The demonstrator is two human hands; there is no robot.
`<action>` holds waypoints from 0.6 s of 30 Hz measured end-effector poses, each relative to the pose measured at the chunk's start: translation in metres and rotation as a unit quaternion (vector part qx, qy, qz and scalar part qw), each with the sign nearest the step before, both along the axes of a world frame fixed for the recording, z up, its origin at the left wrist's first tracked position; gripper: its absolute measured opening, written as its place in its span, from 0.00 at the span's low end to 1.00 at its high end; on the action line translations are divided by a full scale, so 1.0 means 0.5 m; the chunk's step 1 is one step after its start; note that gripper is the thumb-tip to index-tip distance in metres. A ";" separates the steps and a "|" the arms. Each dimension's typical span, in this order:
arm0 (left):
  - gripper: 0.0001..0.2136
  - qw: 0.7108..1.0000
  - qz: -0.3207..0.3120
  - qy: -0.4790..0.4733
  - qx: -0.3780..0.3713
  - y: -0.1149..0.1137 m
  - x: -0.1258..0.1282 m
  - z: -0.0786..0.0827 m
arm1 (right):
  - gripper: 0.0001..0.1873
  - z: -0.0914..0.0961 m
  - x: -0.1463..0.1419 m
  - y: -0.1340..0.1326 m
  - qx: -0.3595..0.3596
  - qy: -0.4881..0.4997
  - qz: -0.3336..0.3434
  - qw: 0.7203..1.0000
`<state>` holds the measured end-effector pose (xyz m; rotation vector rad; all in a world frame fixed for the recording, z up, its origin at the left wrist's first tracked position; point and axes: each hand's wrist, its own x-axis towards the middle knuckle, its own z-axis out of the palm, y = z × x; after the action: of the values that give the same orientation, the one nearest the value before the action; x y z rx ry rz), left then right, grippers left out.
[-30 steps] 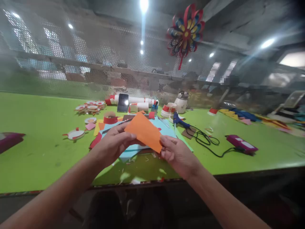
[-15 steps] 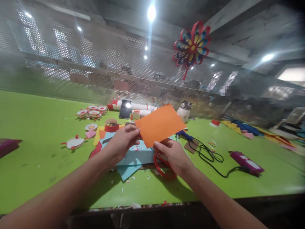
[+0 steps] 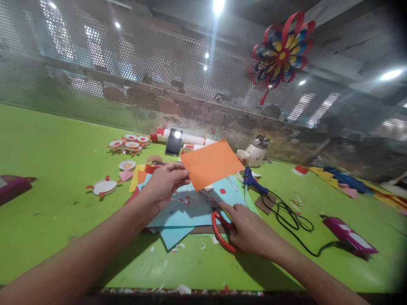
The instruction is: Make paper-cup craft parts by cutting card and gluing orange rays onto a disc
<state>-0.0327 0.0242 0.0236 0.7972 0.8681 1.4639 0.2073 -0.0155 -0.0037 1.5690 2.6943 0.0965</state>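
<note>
My left hand point(image 3: 170, 180) pinches the left corner of a sheet of orange paper point(image 3: 211, 164), held tilted above the table. My right hand point(image 3: 246, 226) is closed round a pair of scissors point(image 3: 219, 228) by the red handles, the index finger stretched toward the pivot. The blades point up and left, close to the paper's lower edge, and their tips are hard to make out. Below both hands lies light blue paper point(image 3: 168, 214) with small scraps and a red hexagon point(image 3: 223, 191) on it.
A blue glue gun point(image 3: 254, 182) stands to the right, its black cord near a purple box point(image 3: 348, 235). Further back are a phone point(image 3: 174, 142), white tubes, a white jar point(image 3: 257, 151) and several white discs point(image 3: 132, 145). Another disc point(image 3: 104, 187) lies left on the green table point(image 3: 63, 148).
My right hand has let go of the orange paper's lower corner and moved down and right, now gripping the scissors by their handles. My left hand still holds the paper. The view has shifted slightly.
</note>
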 end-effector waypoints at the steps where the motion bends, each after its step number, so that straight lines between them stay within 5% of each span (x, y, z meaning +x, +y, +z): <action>1: 0.06 1.000 0.002 -0.011 -0.004 -0.001 -0.001 0.003 | 0.34 0.000 -0.002 0.005 -0.006 -0.004 -0.004 1.000; 12: 0.07 0.995 0.022 -0.098 -0.016 -0.009 -0.014 0.014 | 0.19 0.024 -0.003 0.038 -0.117 0.090 -0.111 0.983; 18: 0.07 0.992 0.054 -0.116 -0.020 -0.009 -0.032 0.012 | 0.25 0.034 0.044 0.008 -0.175 0.284 -0.045 0.942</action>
<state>-0.0489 0.0198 0.0297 0.5439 0.7710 1.5926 0.2291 -0.0117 0.0131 1.8010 2.7745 -0.9192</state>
